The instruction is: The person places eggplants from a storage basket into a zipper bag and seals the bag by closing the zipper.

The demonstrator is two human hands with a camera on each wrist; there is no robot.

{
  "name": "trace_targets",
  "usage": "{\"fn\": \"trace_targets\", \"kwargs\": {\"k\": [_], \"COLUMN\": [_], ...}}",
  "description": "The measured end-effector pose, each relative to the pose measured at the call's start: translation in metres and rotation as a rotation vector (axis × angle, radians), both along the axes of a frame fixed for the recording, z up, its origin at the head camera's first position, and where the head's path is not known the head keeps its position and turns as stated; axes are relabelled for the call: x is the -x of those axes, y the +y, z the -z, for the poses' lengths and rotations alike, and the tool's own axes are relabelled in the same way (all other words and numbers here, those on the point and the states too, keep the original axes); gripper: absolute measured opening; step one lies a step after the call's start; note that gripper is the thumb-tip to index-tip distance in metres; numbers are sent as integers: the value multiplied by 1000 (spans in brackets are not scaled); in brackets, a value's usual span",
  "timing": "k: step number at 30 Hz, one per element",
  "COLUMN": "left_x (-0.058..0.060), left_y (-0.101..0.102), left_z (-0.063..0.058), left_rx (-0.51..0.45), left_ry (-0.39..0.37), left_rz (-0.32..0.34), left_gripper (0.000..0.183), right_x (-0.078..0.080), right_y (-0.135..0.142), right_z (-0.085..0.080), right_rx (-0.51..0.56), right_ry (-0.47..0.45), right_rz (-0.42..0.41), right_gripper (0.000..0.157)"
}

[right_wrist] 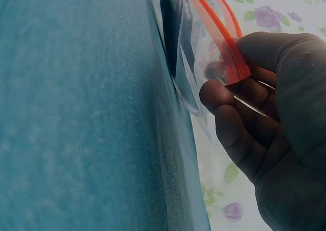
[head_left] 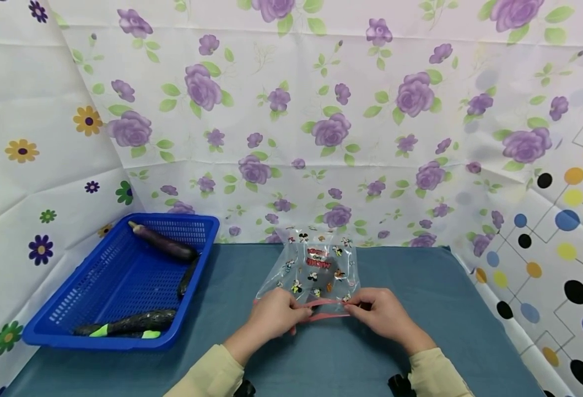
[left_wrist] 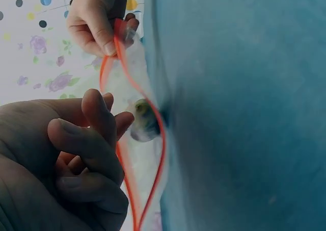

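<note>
From my end, I'm seeing the bag lying to the right of the basket. The right hand is pinching the red strips at the corner farther from the basket; the left hand is bending its fingers at the side nearer the basket, and I can't tell whether they are grasping anything. The strips are bowing apart, and a dark thing is showing inside the bag. I'm judging the step to be closing up, so the next move is probably calling for lining up both strips and pressing them together.
</note>
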State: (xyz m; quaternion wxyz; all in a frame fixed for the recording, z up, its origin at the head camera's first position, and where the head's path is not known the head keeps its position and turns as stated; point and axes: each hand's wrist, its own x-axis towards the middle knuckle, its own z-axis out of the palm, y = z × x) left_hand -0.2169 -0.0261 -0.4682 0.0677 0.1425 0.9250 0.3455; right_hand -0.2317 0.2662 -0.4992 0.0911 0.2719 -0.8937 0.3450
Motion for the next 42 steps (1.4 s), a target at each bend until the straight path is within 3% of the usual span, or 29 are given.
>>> {"fn": "trace_targets", "kwargs": {"k": [13,28,42], "left_x": [7,17,28], "left_y": [-12,-35,-60], "left_z": [-29,-93,-119], "left_rx": [-68,-131,-93], "left_ry": [61,93,125], "left_rz": [-75,-150,-202], "left_gripper": [31,29,42], "right_x": [1,1,1], "right_y": [1,0,1], "right_z": [2,1,2], "right_rx": [17,16,20], "right_ry": [-8,-10,-2], "right_rz": [-15,-4,-10], "right_gripper": [5,5,6]}}
